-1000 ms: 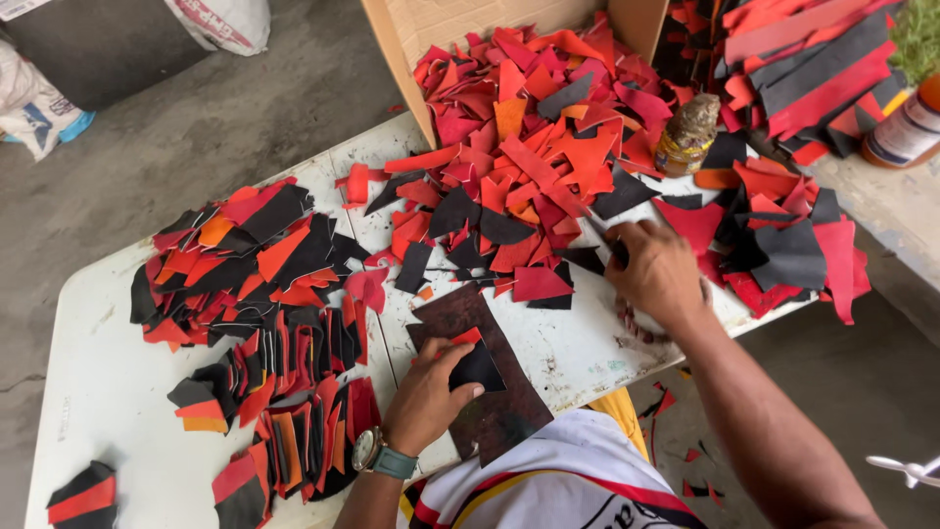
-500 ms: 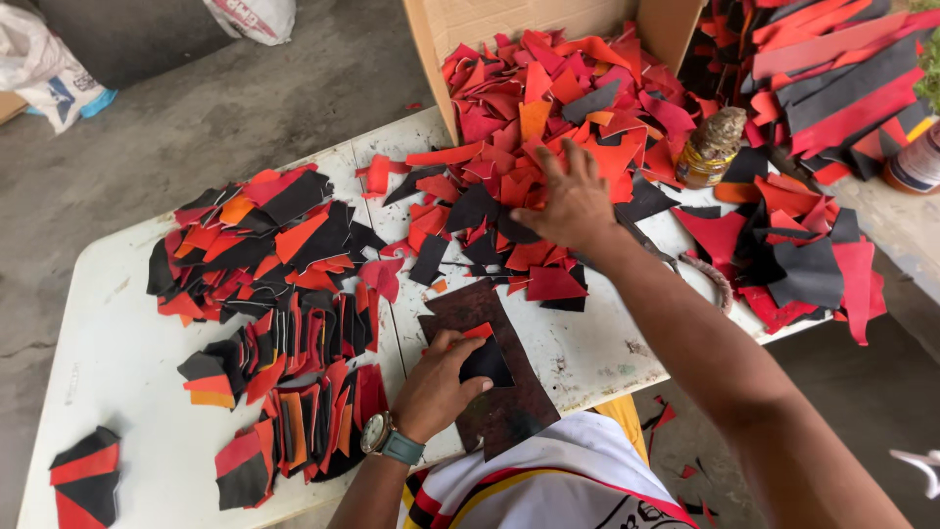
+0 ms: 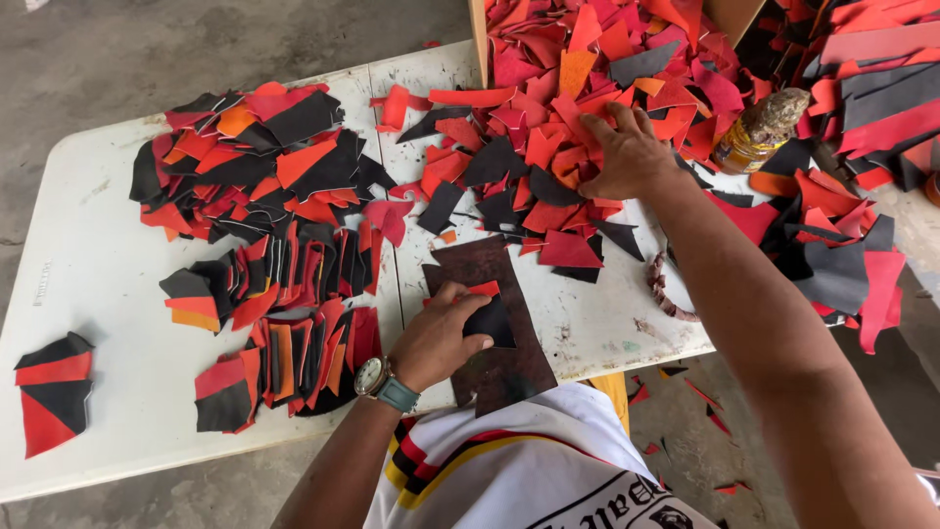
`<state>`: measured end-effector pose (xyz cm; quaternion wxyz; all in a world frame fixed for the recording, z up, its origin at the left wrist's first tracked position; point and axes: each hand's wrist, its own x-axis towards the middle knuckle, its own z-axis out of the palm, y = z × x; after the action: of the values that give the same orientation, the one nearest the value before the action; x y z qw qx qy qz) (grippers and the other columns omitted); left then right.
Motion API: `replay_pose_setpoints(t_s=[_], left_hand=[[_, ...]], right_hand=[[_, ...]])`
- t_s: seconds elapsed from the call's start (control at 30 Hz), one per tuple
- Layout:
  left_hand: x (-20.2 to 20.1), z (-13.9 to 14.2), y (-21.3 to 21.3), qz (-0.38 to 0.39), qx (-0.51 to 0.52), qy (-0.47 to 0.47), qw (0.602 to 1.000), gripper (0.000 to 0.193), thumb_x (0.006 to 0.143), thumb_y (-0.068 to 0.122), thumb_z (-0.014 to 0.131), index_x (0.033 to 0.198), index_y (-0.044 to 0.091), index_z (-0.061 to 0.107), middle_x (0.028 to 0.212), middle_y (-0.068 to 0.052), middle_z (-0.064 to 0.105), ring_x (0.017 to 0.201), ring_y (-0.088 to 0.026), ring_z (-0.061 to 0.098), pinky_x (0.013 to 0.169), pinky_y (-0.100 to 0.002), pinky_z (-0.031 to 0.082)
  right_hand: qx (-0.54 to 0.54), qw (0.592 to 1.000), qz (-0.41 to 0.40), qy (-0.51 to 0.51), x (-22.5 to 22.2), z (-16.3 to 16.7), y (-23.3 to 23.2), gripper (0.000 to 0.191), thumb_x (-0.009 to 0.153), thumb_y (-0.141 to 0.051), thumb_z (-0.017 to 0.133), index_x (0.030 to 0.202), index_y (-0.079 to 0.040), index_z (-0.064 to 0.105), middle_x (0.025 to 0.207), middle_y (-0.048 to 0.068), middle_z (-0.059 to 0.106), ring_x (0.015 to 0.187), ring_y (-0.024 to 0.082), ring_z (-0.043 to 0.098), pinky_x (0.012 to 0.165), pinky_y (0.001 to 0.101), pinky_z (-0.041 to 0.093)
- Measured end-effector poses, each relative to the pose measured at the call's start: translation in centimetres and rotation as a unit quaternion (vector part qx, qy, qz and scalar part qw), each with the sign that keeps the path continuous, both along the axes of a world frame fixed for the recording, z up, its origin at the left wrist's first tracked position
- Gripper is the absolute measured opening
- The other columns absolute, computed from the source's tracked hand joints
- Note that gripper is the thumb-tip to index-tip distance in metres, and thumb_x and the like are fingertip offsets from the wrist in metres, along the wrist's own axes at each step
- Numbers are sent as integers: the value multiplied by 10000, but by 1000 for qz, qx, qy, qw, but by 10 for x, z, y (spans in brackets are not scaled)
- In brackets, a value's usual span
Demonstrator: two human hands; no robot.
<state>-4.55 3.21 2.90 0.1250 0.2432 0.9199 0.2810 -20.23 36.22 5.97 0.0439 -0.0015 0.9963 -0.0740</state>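
The left hand (image 3: 436,338) pressed flat, fingers spread, on a small black piece (image 3: 493,321) atop the dark board (image 3: 490,294) at the bench (image 3: 88,284) edge. The right hand (image 3: 627,157) lay open-fingered on the loose scrap heap (image 3: 548,167), gripping nothing I could tell. Judging by this, several sorted stacks (image 3: 284,323) stood done, while much of the heap remained.

The white folding table (image 3: 88,284) lies bare along its left edge and near front, broken only by a small stack of black and red triangular leather pieces (image 3: 51,397), so a hand could pass freely there. Further right, the fanned rows of red, black and orange leather offcuts (image 3: 264,284) and the loose heap of red and black scraps (image 3: 558,147) spilling from the cardboard box (image 3: 478,39) block the middle and far side. A narrow bare strip runs between the dark brown rectangular leather sheet (image 3: 499,362) and the table's right front corner, past a small twisted brown cord (image 3: 666,294), with a brown glass jar (image 3: 759,137) standing among scraps beyond.
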Motion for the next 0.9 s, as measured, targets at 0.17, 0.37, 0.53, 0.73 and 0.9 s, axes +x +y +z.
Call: replay_pose_setpoints(t_s=[0.17,0.37,0.53,0.73,0.9], left_hand=[[2,4,1,12,-26,-20,999,614,821,296,786,1382,151,583,1365,-94,521,1106,-329,647,915,-437,545],[5,4,0,10,-18,-18,1000,601,834,308,774,1380,148,580,1383,-88,513,1085,-325,660,919,-436,545],[3,0,-1,9,-15,6,1000,591,828,314,781,1363,145,593,1358,-81,527,1094,-331,650,909,-439,544],[3,-2,-2,10,-19,-6,1000,598,829,322,777,1370,151,589,1359,-74,528,1094,-319,658,912,-434,548],[1,-1,-2,7,-21,-6,1000,592,836,321,773,1369,147,585,1367,-81,519,1100,-323,655,909,-431,553]], right_hand=[[86,994,-34,53,-6,-3,-25,968,767,-345,832,1591,-291,327,1596,103,282,1419,429,341,976,596,481],[4,976,29,215,-34,17,13,468,810,-190,813,1260,-165,687,1229,141,696,1051,353,690,900,454,553],[-245,901,80,349,-37,42,40,258,886,-124,808,1124,-55,734,982,134,749,870,245,724,789,358,572],[-431,851,107,279,-36,48,42,180,950,-65,792,1096,11,720,977,83,734,868,155,670,800,311,551],[-740,667,-5,92,-48,46,38,328,951,-135,572,1210,54,637,1120,183,759,977,302,790,908,418,654]])
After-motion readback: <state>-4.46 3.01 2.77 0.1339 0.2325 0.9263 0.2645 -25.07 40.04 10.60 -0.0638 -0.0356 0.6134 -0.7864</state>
